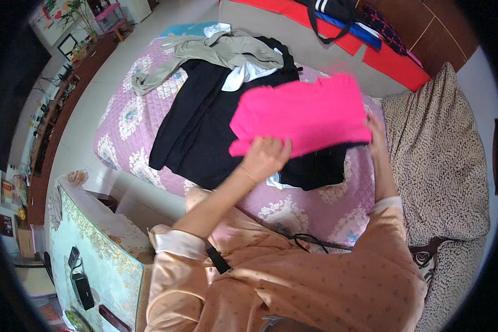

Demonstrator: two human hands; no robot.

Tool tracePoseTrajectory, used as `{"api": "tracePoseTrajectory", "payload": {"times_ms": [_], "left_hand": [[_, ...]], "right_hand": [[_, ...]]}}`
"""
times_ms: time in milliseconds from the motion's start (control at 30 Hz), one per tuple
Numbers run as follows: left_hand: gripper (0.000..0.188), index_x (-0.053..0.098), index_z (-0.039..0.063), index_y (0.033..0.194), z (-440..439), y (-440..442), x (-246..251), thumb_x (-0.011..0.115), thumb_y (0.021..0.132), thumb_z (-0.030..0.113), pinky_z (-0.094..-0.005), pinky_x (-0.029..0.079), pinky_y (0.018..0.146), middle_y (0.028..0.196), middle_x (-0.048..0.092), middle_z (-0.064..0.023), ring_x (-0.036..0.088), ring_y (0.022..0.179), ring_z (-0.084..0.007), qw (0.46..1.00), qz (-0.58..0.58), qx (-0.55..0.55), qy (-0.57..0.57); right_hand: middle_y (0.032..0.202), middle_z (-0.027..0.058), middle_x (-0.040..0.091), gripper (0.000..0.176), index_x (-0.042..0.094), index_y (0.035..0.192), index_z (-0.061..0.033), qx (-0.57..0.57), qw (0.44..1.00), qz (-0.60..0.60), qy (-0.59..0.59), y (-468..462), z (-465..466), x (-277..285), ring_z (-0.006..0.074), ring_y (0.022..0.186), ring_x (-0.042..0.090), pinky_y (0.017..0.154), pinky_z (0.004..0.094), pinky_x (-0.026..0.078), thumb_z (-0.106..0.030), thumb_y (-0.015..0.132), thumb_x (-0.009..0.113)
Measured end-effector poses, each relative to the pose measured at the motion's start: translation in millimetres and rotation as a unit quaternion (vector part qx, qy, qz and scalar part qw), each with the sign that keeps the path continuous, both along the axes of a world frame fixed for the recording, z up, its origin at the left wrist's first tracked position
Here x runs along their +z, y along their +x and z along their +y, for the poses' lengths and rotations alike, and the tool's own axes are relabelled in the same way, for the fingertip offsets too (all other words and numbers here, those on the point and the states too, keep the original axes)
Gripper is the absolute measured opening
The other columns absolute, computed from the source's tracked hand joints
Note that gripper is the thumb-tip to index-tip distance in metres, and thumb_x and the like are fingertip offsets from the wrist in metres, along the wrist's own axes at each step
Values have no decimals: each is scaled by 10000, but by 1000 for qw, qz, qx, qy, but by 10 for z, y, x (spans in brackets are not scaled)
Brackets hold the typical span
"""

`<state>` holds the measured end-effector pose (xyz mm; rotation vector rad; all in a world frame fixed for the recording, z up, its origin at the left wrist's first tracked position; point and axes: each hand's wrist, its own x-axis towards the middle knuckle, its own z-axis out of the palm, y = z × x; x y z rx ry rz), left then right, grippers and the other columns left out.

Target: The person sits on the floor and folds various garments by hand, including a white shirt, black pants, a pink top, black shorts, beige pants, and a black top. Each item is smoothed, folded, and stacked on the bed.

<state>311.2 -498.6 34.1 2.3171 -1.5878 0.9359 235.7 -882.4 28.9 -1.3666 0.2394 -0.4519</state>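
A bright pink garment [303,114] is stretched between my two hands, its far edge blurred. My left hand [267,157] grips its near left edge, fingers curled over the cloth. At the right edge my right hand [374,130] holds the garment, with some fingers hidden behind it. Under and beyond it lies black clothing [195,128], spread over the quilted purple cover [286,213]. Across the black cloth rests a greyish-green garment [232,50], with a white piece of cloth [242,76] at its near side.
Patterned cushions [435,166] stand at the right. Behind the clothes runs a grey backrest [265,35] with red cloth [394,68] and a black bag [336,10] on it. A covered table [116,257] at the lower left carries a black device [83,290].
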Motion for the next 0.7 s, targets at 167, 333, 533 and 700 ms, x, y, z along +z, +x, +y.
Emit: {"api": "tracePoseTrajectory", "payload": {"times_ms": [167, 333, 533, 700], "left_hand": [[442, 523, 111, 1188, -142, -496, -794, 513, 750, 174, -390, 422, 737, 903, 533, -47, 528, 869, -208, 990, 118, 53, 49], [475, 518, 113, 1195, -13, -408, -837, 556, 722, 139, -412, 398, 808, 1083, 546, -59, 524, 980, -211, 971, 198, 99, 95], [452, 555, 123, 1167, 165, -314, -739, 546, 716, 150, -418, 391, 835, 1111, 561, -44, 514, 1034, -227, 984, 169, 56, 33], [640, 429, 145, 1317, 193, -621, -821, 627, 718, 252, -527, 278, 985, 1314, 438, -129, 433, 1178, -298, 979, 183, 83, 44]], "right_hand": [[1039, 68, 602, 343, 560, 1111, -2, -107, 983, 149, 21, -864, -7, -1288, 160, 924, 581, 816, 288, 467, 23, 772, 601], [1049, 81, 603, 354, 553, 1114, 13, -125, 987, 98, -10, -829, -59, -1277, 152, 924, 581, 806, 265, 464, 47, 763, 584], [1132, 123, 567, 405, 511, 1157, 34, -76, 995, 38, 57, -1127, 114, -1166, 192, 976, 569, 833, 300, 467, 11, 762, 594], [1053, 117, 603, 474, 525, 1143, 45, -73, 954, 287, -38, -1031, 259, -1108, 171, 897, 598, 781, 300, 489, -224, 786, 683]]}}
